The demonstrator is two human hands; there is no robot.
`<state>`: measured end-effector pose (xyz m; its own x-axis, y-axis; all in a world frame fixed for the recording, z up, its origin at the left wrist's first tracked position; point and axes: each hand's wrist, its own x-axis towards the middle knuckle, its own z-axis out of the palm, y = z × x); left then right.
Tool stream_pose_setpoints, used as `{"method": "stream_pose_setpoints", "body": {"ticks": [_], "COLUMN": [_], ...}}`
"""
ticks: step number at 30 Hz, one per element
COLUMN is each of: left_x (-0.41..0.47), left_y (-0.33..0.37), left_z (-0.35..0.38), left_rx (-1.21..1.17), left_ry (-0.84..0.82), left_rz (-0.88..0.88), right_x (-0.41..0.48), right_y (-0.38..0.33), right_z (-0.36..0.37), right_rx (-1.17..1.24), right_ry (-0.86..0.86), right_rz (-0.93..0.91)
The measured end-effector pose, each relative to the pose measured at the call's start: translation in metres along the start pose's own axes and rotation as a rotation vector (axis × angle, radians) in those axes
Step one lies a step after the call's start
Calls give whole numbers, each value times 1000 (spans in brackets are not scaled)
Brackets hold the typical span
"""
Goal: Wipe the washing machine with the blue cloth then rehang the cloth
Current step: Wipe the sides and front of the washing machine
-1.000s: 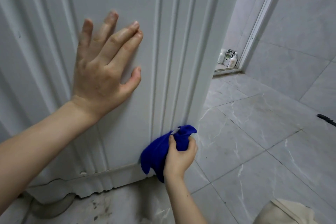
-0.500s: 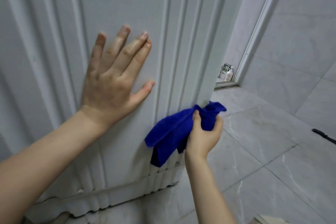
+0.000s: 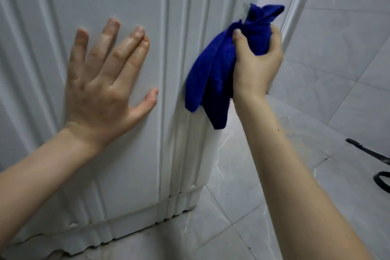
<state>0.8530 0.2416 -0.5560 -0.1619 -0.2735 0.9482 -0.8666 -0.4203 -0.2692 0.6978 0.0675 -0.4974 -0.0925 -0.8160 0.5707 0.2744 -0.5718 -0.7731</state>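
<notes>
Two bare hands in view. The left hand [image 3: 101, 88] lies flat against the ribbed white side panel of the washing machine [image 3: 126, 6], fingers straight and spread, thumb out to the right. The palm is on the panel and holds nothing.

The right hand [image 3: 256, 65] is wrapped round the blue cloth [image 3: 213, 74], thumb across the front and fingers curled behind, with the cloth bunched in the fist.

Cloth position: at the machine's right corner edge, high in the view. The bunched top pokes up above the fist against the corner. Loose folds hang below the hand, lying over the vertical ribs. The left hand and the cloth are apart, with raised ribs between them.

The scalloped base moulding shows at the bottom, with dark grime on the floor along it. Grey marbled floor tiles [image 3: 242, 207] lie to the right. A black strap-like item [image 3: 371, 154] lies on the tiles at far right — identity unclear. A white frame strip [image 3: 295, 6] runs up behind the cloth.
</notes>
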Motion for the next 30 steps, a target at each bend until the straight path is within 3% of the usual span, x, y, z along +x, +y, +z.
{"method": "stream_pose_setpoints", "body": {"ticks": [5, 13, 20, 23, 26, 30], "left_x": [-3, -30, -66, -60, -40, 15], "left_y": [5, 15, 23, 25, 32, 34], "left_z": [1, 5, 5, -11, -48, -91], "left_rx": [-30, -17, 7, -12, -88, -243], "left_ry": [-16, -22, -125, -261, -499, -736], "left_rz": [-41, -38, -47, -86, -137, -316], "right_x": [-21, -127, -146, -128, -104, -65], "right_y": [30, 127, 120, 85, 39, -35], "right_z": [-22, -68, -76, -75, -68, -55], "right_rx": [-8, -120, -177, -234, -266, -300], "right_ry": [-87, -65, -52, -115, -187, -261], "right_rz": [78, 478, 661, 642, 646, 688]}}
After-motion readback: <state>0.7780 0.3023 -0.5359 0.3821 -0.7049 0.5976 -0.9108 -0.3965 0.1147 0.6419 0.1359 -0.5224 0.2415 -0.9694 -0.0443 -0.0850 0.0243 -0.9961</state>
